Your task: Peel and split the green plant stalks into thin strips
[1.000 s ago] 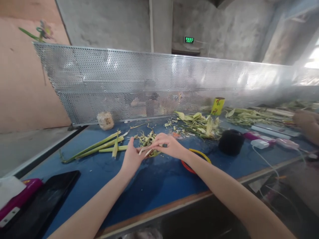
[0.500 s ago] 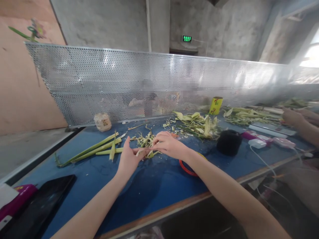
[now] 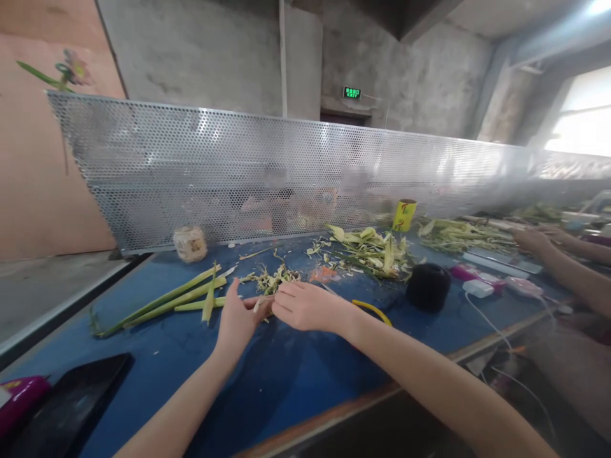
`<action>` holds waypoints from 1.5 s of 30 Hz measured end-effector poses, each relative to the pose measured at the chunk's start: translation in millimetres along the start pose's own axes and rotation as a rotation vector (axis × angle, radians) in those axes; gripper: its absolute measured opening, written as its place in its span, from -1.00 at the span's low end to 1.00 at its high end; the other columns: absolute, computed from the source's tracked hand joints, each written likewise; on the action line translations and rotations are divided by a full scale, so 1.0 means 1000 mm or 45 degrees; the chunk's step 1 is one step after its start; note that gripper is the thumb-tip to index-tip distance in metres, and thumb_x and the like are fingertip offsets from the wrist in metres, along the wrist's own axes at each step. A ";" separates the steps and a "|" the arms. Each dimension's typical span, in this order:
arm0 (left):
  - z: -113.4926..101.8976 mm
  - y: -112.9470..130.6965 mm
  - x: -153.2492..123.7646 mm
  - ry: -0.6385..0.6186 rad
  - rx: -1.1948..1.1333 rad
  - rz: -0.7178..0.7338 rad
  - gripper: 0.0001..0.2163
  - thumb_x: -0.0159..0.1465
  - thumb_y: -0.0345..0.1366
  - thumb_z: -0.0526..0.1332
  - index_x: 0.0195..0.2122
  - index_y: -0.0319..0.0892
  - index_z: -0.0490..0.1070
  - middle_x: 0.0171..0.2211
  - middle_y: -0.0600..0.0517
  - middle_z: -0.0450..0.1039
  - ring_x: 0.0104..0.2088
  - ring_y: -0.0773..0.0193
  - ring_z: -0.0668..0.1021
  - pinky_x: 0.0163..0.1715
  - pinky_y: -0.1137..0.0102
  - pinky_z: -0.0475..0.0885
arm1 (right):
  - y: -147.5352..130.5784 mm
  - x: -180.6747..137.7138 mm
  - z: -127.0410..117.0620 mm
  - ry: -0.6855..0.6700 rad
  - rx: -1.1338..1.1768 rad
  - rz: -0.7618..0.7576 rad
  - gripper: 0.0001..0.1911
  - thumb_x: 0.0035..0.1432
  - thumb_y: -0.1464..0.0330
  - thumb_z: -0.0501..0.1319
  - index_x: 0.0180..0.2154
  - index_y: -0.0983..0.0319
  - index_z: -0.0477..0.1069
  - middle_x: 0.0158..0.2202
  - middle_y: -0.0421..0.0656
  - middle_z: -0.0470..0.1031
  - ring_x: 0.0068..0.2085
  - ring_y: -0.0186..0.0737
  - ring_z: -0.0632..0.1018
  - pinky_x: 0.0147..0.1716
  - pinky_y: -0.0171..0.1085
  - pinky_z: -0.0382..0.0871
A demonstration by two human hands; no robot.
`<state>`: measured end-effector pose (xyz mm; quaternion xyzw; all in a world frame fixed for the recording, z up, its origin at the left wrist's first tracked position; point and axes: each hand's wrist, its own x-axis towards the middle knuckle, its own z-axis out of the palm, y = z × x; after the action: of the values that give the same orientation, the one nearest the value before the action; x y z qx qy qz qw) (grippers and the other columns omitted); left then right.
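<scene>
Slender pale plant piece (image 3: 258, 306) pinched by left hand (image 3: 237, 323); grip of right hand (image 3: 308, 307) not determinable. Held loosely, it could be lost among curly pale-green trimmings (image 3: 275, 278).

Daylight glares from the window (image 3: 582, 121) at right, bleaching the far end of the perforated metal screen (image 3: 229, 152). Soft shadow darkens the blue tabletop (image 3: 274, 375) below the left hand (image 3: 236, 323) and right hand (image 3: 310, 306). The pale strip (image 3: 258, 305) is blurred (fine detail smears generally); the edges look stretched.
</scene>
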<state>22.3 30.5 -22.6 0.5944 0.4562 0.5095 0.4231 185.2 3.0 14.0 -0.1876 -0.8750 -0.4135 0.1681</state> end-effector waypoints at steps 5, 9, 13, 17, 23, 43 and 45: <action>0.001 0.009 -0.005 -0.005 -0.103 0.044 -0.08 -0.06 -0.38 0.31 0.20 -0.30 -0.32 -0.55 0.07 0.48 -0.50 0.27 0.54 -0.36 0.30 0.46 | 0.002 0.005 0.000 -0.056 0.069 0.007 -0.70 0.20 0.53 -0.07 -0.47 0.32 0.36 -0.37 -0.07 0.41 -0.25 -0.28 0.40 -0.22 -0.27 0.28; 0.002 0.016 -0.007 0.083 -0.347 -0.096 -0.16 -0.03 -0.44 0.29 0.19 -0.29 -0.22 -0.55 0.08 0.47 -0.49 0.32 0.54 -0.33 0.35 0.46 | -0.006 0.002 0.002 0.018 0.058 0.078 -0.72 0.22 0.48 -0.08 -0.28 0.37 0.39 -0.24 -0.04 0.42 -0.14 -0.23 0.38 -0.12 -0.26 0.27; 0.000 0.018 -0.008 0.109 -0.469 -0.179 -0.23 0.00 -0.45 0.28 0.17 -0.29 -0.16 -0.51 0.07 0.46 -0.51 0.37 0.53 -0.34 0.39 0.46 | -0.013 -0.003 -0.001 0.102 0.023 0.090 -0.74 0.20 0.51 -0.04 -0.19 0.41 0.38 -0.21 -0.02 0.45 -0.10 -0.21 0.38 -0.06 -0.24 0.24; -0.001 0.018 -0.008 0.082 -0.478 -0.182 -0.22 -0.01 -0.44 0.29 0.17 -0.30 -0.16 -0.50 0.07 0.45 -0.53 0.38 0.52 -0.36 0.39 0.46 | -0.015 -0.002 -0.005 0.070 0.171 0.333 -0.77 0.20 0.42 -0.01 -0.27 0.26 0.42 -0.23 -0.10 0.44 -0.11 -0.24 0.37 -0.12 -0.25 0.27; -0.001 0.020 -0.008 0.088 -0.423 -0.169 -0.24 0.00 -0.42 0.28 0.16 -0.29 -0.14 -0.51 0.06 0.45 -0.55 0.39 0.51 -0.38 0.39 0.47 | -0.014 0.000 0.002 0.154 0.602 0.760 -0.83 0.11 0.31 0.12 -0.31 0.18 0.46 -0.25 -0.10 0.38 -0.24 -0.30 0.41 -0.22 -0.27 0.33; -0.001 0.018 -0.007 0.072 -0.396 -0.129 -0.25 -0.01 -0.38 0.30 0.14 -0.27 -0.10 -0.46 0.03 0.46 -0.51 0.37 0.51 -0.35 0.36 0.46 | -0.017 0.018 0.008 0.337 1.343 1.349 -0.86 -0.08 0.44 0.21 -0.38 0.24 0.30 -0.48 -0.22 0.38 -0.44 -0.37 0.43 -0.40 -0.33 0.38; -0.001 0.016 -0.006 0.087 -0.386 -0.106 -0.26 -0.02 -0.40 0.30 0.14 -0.27 -0.08 -0.48 0.03 0.46 -0.54 0.39 0.49 -0.41 0.40 0.45 | -0.017 0.020 0.010 0.359 1.445 1.415 -0.84 -0.10 0.43 0.22 -0.39 0.23 0.28 -0.49 -0.22 0.37 -0.43 -0.35 0.45 -0.41 -0.32 0.40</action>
<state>22.8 21.1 -8.7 0.4866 0.4124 0.5746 0.5128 158.5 4.4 5.5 -0.4273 -0.7010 0.2183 0.5276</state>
